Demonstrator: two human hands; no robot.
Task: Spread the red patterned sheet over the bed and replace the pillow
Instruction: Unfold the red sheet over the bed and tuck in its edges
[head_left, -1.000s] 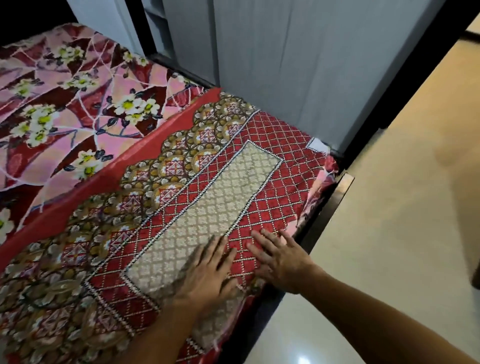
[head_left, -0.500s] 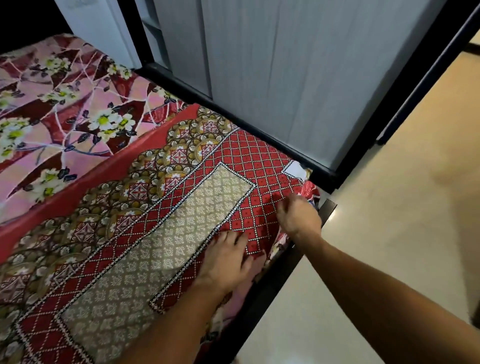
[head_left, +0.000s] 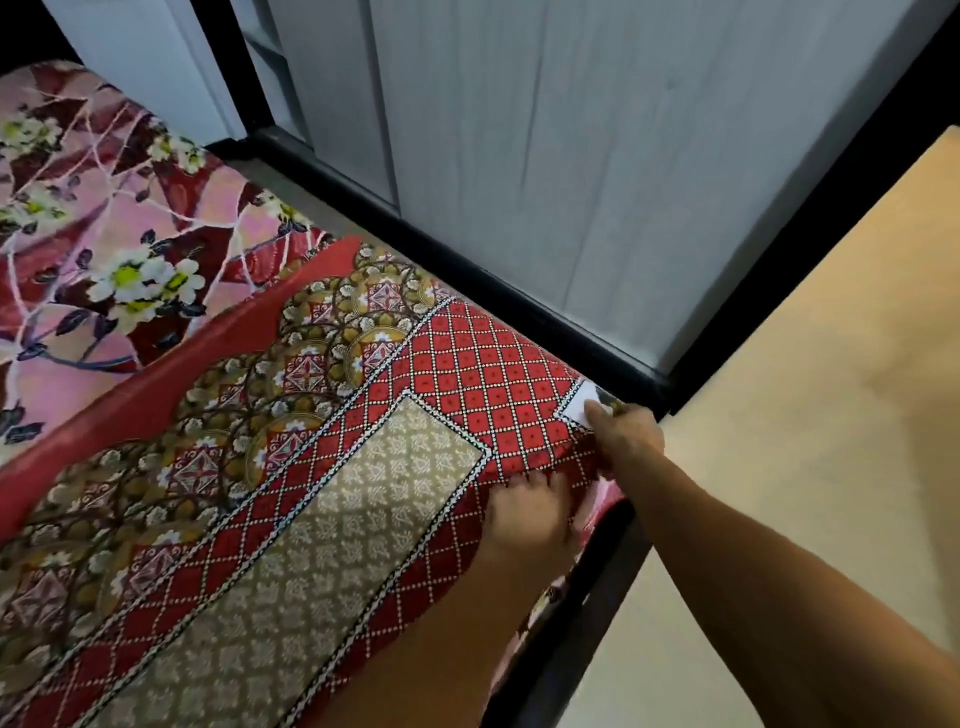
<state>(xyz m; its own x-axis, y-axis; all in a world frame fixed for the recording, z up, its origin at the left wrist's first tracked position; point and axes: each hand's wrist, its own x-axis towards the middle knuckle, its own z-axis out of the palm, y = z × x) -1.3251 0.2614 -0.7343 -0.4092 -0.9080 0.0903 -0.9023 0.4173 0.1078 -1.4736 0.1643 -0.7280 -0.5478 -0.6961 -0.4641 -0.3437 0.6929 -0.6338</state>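
- Step in hand: we are squaring the sheet at one corner of the bed; spreading is not finished.
- Sheet position: it lies flat over the near strip of the bed, with its corner at the bed's end beside the grey panel. A floral cover shows bare beyond its far edge.
- Right hand: at the corner, thumb on the white tag, fingers curled under the cloth; we read this as a pinch on the sheet's corner.
- Left hand: just beside it, fingers straight, lying flat on the sheet at the bed's side edge and holding nothing.
- Pillow: not in view.
- Next move, our judgement: draw the corner taut and down over the edge while the flat hand pins the cloth, then carry the far edge across the floral cover.
- Risk: pulling too hard may skew the border.
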